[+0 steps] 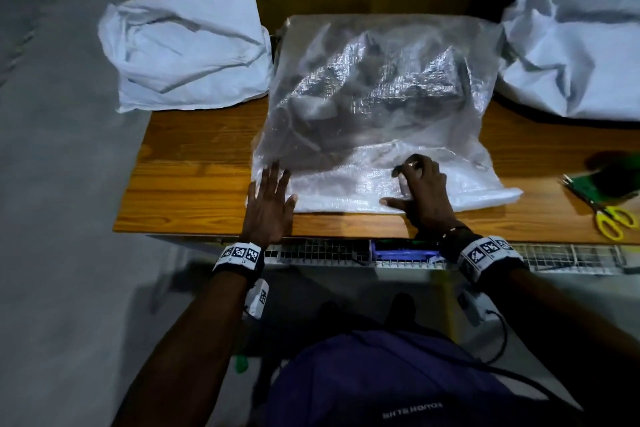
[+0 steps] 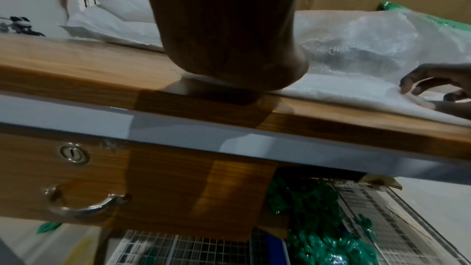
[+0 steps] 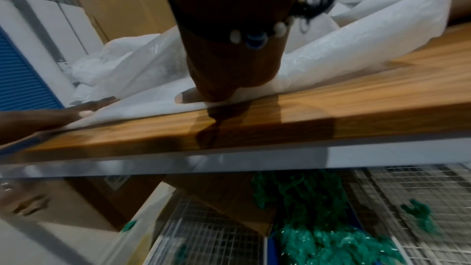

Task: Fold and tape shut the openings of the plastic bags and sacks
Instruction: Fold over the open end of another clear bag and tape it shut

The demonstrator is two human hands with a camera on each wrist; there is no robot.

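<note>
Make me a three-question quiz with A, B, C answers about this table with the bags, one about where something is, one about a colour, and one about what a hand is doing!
1. Where do the scissors lie on the wooden table?
A. at its right edge
B. on the crumpled white sack
C. under the clear bag

2. What colour are the scissors' handles?
A. red
B. yellow
C. blue

3. How is the left hand placed?
A. curled into a fist
B. pinching tape
C. flat, fingers spread, on the corner of the see-through woven plastic bag

Answers: 1 A, the head view shows them at the table's far right. 2 B, the handle loops are yellow. 3 C, the straight fingers press the bag's near left corner while the right hand holds down the folded edge.
</note>
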